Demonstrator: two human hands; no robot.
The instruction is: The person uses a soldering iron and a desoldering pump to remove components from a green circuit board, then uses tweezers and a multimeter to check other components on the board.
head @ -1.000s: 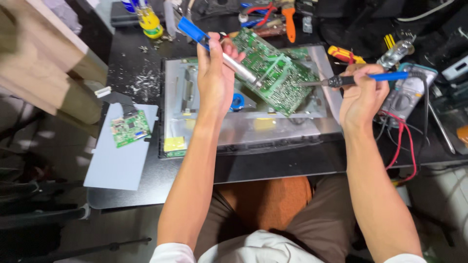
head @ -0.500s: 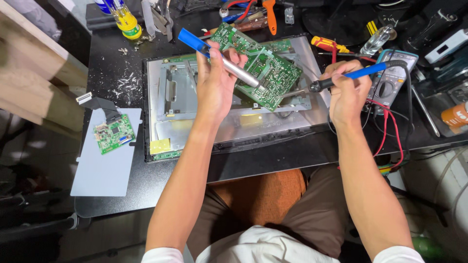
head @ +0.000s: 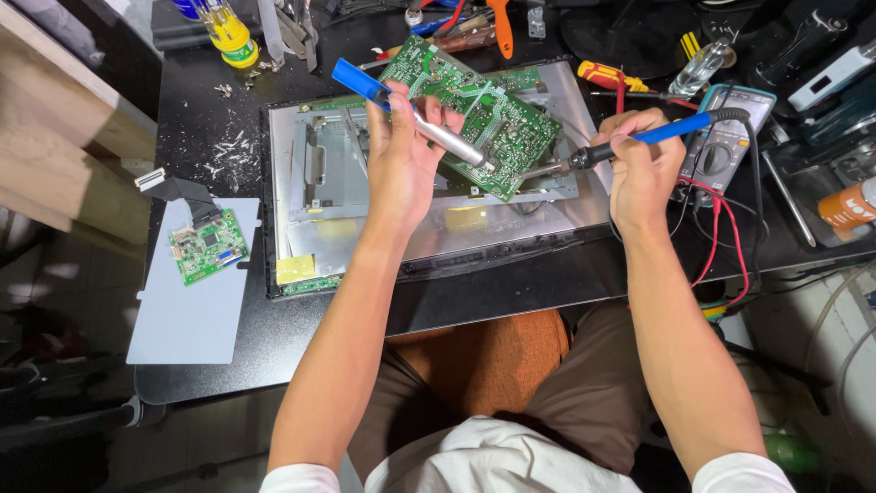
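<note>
A green circuit board is being worked on with a solder pump and a soldering iron over an opened monitor back

The left hand (head: 401, 164) is closed around the solder pump (head: 415, 114), its metal nozzle set against the lower edge of the board (head: 479, 114), which is propped tilted on the grey metal chassis (head: 310, 183). The right hand (head: 643, 169) is closed around the blue-handled iron (head: 630, 141), its tip brought to the same spot, just beside the nozzle. A joint appears to be under desoldering; steady tips are called for next. A small board (head: 208, 246) lies well apart on a grey sheet (head: 187, 319); a multimeter (head: 725, 137) sits near the right hand
</note>
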